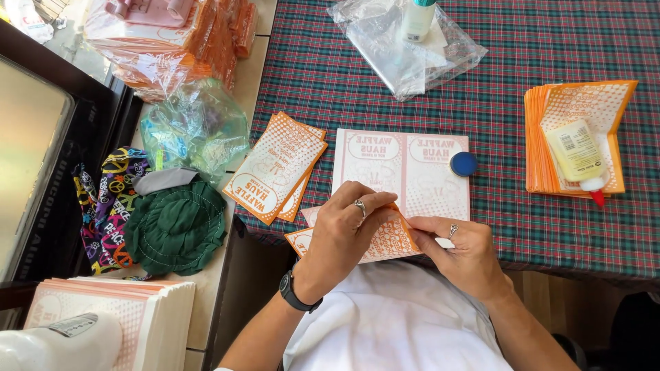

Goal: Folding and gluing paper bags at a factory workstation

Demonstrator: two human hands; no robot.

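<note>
Left hand (347, 230) pinched flat on the orange card (385, 240), fingers pressing its top | right hand (464, 251) gripping the card's right edge | card sits at the table's (550, 220) near edge, over the white sheet (402, 172) | blue cap (464, 163) on the sheet | glue bottle (577, 156) on the card stack (574, 137), far right

The left hand (347, 230) lay palm-down, fingers curled toward three o'clock — ring and wristwatch on. The right hand (462, 249) pinched toward nine o'clock, fingertips nearly meeting.
</note>
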